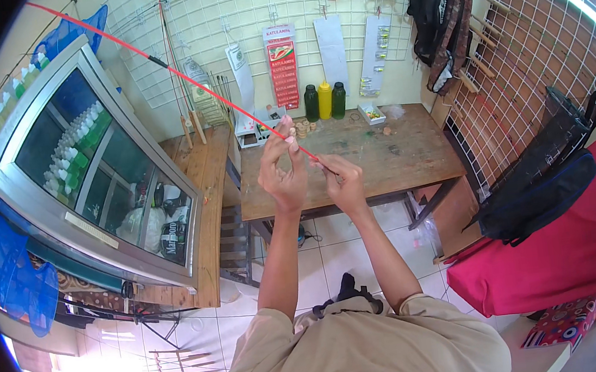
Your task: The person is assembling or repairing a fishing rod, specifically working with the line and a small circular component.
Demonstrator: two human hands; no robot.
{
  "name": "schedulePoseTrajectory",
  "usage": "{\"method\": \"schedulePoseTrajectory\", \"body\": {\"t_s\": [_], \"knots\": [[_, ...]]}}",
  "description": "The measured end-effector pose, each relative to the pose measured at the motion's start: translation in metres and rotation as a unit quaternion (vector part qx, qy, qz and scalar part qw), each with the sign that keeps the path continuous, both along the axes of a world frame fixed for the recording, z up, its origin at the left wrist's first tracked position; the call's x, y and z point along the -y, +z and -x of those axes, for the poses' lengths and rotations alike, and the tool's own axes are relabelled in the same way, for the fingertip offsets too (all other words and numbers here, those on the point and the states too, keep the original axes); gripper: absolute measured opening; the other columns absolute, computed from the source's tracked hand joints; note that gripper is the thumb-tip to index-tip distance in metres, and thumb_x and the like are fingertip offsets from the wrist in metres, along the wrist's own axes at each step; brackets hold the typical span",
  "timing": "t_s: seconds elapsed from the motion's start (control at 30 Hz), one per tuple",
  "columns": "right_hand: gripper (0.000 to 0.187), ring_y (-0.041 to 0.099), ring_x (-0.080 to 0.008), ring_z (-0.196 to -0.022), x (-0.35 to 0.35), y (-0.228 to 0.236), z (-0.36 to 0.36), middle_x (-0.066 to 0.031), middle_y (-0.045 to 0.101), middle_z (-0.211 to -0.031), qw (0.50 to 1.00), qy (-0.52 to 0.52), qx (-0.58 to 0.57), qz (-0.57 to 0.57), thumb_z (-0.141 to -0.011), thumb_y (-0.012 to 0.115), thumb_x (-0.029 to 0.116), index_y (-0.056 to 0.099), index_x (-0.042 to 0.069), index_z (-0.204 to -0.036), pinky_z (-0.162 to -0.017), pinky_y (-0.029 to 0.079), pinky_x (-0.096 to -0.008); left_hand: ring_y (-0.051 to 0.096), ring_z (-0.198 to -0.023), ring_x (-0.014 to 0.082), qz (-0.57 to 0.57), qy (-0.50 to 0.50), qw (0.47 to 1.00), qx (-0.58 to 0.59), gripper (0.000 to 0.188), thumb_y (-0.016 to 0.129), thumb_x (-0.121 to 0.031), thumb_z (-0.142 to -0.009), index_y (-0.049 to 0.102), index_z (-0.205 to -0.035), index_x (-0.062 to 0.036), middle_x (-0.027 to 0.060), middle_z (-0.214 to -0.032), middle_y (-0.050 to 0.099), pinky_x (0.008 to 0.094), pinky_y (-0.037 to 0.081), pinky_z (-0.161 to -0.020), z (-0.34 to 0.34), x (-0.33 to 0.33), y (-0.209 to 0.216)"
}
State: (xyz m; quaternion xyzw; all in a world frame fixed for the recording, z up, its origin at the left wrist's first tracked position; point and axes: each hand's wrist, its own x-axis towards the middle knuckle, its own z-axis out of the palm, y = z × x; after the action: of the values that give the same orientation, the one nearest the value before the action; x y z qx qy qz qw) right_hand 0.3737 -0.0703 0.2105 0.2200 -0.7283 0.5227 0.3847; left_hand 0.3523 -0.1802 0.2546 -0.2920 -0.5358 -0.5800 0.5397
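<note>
A long, thin red rod (225, 101), like a fishing rod section, slants from the upper left down to my hands, with a short black band partway along it. My left hand (284, 176) is raised above the wooden table, its thumb and fingertips pinched on the rod near its lower end. Just below and to the right, my right hand (344, 179) has closed its fingers round the rod's dark end. Part of that end is hidden by the fingers.
On the wooden table (396, 150) stand dark bottles (312, 103), a yellow squeeze bottle (325, 101) and a small white box (372, 113). A glass-doored cabinet (198, 269) is at left. Wire grid (236, 11) covers the wall; red cloth (537, 248) hangs at right.
</note>
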Motion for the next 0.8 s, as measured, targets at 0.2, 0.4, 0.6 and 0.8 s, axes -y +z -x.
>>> {"method": "schedulePoseTrajectory", "body": {"t_s": [0.2, 0.4, 0.6, 0.8], "knots": [[0.024, 0.067, -0.0273, -0.085, 0.0, 0.007, -0.007, -0.0166, 0.068, -0.09, 1.0, 0.011, 0.015, 0.001, -0.078, 0.054, -0.012, 0.065, -0.004, -0.099, -0.075, 0.052, -0.0325, 0.059, -0.109, 0.032, 0.043, 0.04, 0.998, -0.02, 0.011, 0.052, -0.001, -0.091, 0.045, -0.1, 0.0024, 0.0302, -0.113, 0.058, 0.0364, 0.052, -0.084, 0.001, 0.003, 0.004], [0.022, 0.068, -0.0238, -0.083, 0.0, 0.012, -0.015, -0.0167, 0.068, -0.093, 0.995, 0.082, 0.062, 0.002, -0.082, 0.055, -0.007, 0.065, -0.003, -0.102, -0.074, 0.052, -0.031, 0.063, -0.101, 0.0302, -0.002, -0.031, 0.999, -0.007, 0.015, 0.056, 0.007, -0.086, 0.052, -0.099, 0.0014, 0.0247, -0.106, 0.063, 0.0355, 0.052, -0.085, -0.004, 0.003, 0.012], [0.02, 0.067, -0.0198, -0.084, 0.001, -0.001, -0.01, -0.0157, 0.068, -0.097, 0.984, 0.113, 0.139, 0.011, -0.085, 0.058, -0.001, 0.067, 0.0, -0.103, -0.072, 0.052, -0.0301, 0.065, -0.097, 0.0244, 0.054, -0.014, 0.998, 0.006, 0.015, 0.058, 0.009, -0.084, 0.056, -0.097, 0.0017, 0.0186, -0.108, 0.065, 0.0321, 0.053, -0.083, 0.002, 0.005, 0.0], [0.018, 0.062, -0.011, -0.077, -0.007, -0.027, 0.006, -0.0078, 0.066, -0.091, 0.972, 0.146, 0.175, 0.061, -0.085, 0.06, 0.002, 0.068, 0.001, -0.102, -0.068, 0.052, -0.0269, 0.065, -0.096, 0.0231, 0.106, 0.001, 0.993, 0.06, 0.015, 0.061, 0.007, -0.081, 0.059, -0.096, 0.0016, 0.014, -0.105, 0.066, 0.0308, 0.053, -0.082, 0.004, 0.005, -0.013]]}}
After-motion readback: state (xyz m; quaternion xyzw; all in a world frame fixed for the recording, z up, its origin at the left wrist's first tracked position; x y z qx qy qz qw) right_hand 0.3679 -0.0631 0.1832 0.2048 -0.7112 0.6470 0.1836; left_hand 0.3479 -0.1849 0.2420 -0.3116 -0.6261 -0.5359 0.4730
